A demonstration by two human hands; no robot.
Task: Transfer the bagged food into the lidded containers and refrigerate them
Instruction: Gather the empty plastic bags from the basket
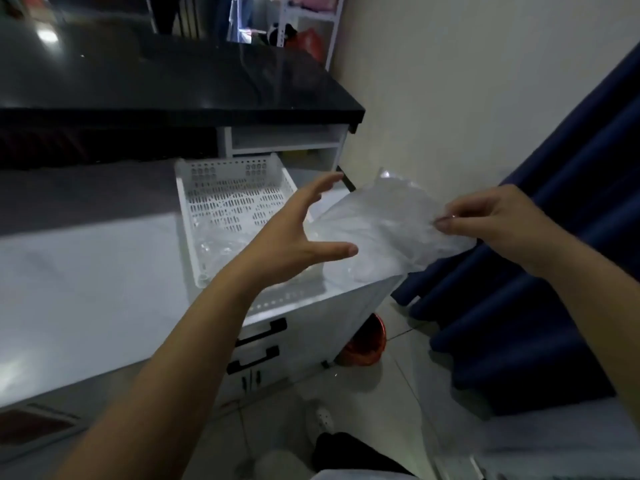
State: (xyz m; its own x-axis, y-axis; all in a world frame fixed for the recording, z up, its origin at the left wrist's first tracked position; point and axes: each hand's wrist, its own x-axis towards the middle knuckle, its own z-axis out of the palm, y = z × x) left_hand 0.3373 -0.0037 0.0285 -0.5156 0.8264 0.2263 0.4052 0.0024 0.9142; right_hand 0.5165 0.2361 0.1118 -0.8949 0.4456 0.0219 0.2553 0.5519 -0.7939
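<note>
A clear, crumpled plastic bag [384, 226] hangs in the air over the right end of the white counter [86, 278]. My right hand [491, 223] pinches the bag's right edge between thumb and fingers. My left hand [298, 230] is spread wide with straight fingers just left of the bag, above a white perforated basket [221, 202]. Clear plastic lies in the bottom of the basket; what it is cannot be made out. No lidded container is in view.
A black countertop [173, 84] runs behind the white counter. Drawers with black handles [259, 334] face me below. A red round object [363, 344] sits on the tiled floor beside a dark blue curtain [536, 289]. A white shelf [311, 26] stands far back.
</note>
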